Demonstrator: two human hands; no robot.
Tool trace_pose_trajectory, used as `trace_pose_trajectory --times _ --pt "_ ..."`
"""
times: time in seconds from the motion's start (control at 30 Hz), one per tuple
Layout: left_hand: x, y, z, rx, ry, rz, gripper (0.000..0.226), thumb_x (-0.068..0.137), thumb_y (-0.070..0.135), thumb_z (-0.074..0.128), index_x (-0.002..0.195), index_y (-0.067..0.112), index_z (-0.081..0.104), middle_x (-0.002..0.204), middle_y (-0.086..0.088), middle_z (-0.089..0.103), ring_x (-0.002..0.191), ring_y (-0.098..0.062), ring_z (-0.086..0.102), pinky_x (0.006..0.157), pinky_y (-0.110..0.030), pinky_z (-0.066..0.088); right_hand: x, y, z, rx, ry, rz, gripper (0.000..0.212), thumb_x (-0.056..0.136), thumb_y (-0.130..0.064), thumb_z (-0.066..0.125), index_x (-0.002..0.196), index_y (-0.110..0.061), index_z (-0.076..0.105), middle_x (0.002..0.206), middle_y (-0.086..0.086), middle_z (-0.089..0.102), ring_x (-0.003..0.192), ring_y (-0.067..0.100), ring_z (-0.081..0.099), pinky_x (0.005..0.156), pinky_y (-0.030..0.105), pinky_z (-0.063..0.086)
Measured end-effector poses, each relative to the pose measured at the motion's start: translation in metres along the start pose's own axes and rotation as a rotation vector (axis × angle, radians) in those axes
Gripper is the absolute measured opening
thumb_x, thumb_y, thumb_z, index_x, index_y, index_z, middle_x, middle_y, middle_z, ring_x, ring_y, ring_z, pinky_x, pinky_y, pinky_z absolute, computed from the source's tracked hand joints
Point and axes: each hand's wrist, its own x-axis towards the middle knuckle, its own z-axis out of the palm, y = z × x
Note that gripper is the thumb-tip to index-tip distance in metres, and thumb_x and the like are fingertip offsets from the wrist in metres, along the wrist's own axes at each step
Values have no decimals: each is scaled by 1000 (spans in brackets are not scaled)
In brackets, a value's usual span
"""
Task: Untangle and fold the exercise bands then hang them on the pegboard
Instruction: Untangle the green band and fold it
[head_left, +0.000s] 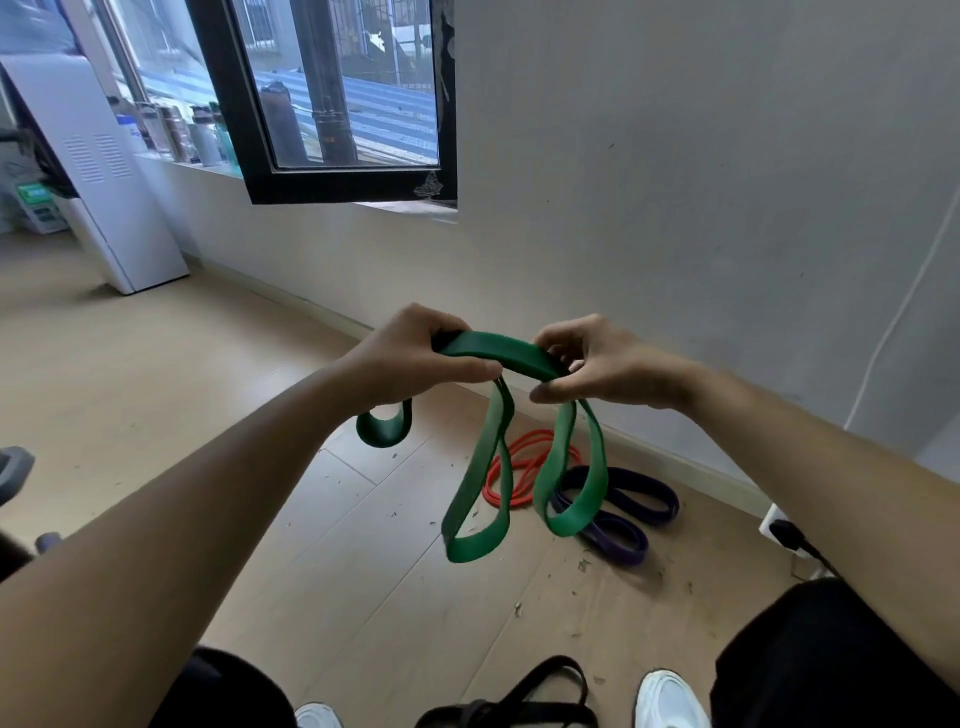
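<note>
In the middle of the frame both hands hold a green exercise band (497, 351) up in the air above the wooden floor (156, 364). The left hand (415, 358) is curled round the band's left end, with the thumb lying along its underside, and a short green loop sticks out below that wrist. The right hand (608, 370) pinches the band's right end between fingers and thumb. Between the two hands the band forms a short, thick, arched stretch, and under it two long loops hang down side by side without reaching the floor. On the floor behind those loops, close to the wall, lies a thin red band (521, 467) in a loose coil, with a wider purple band (631, 501) just to its right. A black band (524, 693) lies at the bottom edge of the frame between two white shoes (667, 699). A dark-framed window (343, 179) fills the upper left centre.
</note>
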Motion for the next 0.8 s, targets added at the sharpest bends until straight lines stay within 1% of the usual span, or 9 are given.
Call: trace_pose_trajectory --times 0.1,0.17,0.23,0.33,0.5,0.57,0.63,0.73,0.8 --pt "0 0 2 -147 60 -15 30 79 35 77 89 8 73 64 1 54 58 -10 46 56 -17 36 3 4 11 124 -30 21 36 83 -16 82 117 -16 70 106 11 72 97 26 71 86 39 61" --pt "1 -1 5 -190 79 -18 27 83 31 76 89 5 71 63 4 52 58 -9 45 55 -17 37 5 6 23 196 -48 29 44 84 -15 81 125 -17 67 118 9 71 104 26 71 91 42 60" --pt "0 -2 9 -207 99 -24 27 86 25 75 91 0 69 64 1 51 57 -10 45 54 -18 37 6 6 31 262 -62 30 48 83 -15 82 128 -18 66 122 4 71 111 22 70 96 40 58" --pt "-2 0 11 -281 136 -23 32 84 28 74 93 -2 69 67 -3 50 59 -12 46 56 -21 39 6 5 41 303 -55 43 44 83 -17 81 125 -14 66 119 4 73 110 17 70 99 36 54" --pt "-6 2 0 -417 206 -21 30 81 33 71 96 6 70 69 1 55 64 -13 52 64 -22 47 13 6 53 322 5 24 34 83 -21 82 109 -4 69 108 20 71 103 33 69 99 46 54" --pt "-10 -4 -10 -393 194 -46 33 81 33 70 100 7 70 74 1 61 70 -15 60 72 -25 54 15 8 48 303 37 23 28 83 -24 81 102 -6 70 102 20 71 100 35 69 98 50 53" --pt "-16 -14 -20 -331 179 -72 36 79 34 71 104 8 71 82 -3 67 79 -18 68 81 -27 57 13 9 38 345 61 21 22 84 -19 79 101 -9 70 106 20 71 103 34 69 100 48 53" --pt "-25 -29 -31 -224 79 -116 36 78 32 74 107 10 73 88 -7 74 87 -23 73 81 -26 57 9 6 23 405 111 3 27 86 -7 76 112 -1 68 108 22 72 103 34 71 97 42 56" --pt "-27 -37 -32 -180 -17 -163 34 81 27 75 110 10 72 93 -12 75 94 -30 73 83 -31 58 7 2 16 405 162 -20 34 84 -3 77 116 1 66 107 21 73 99 33 72 93 38 59"
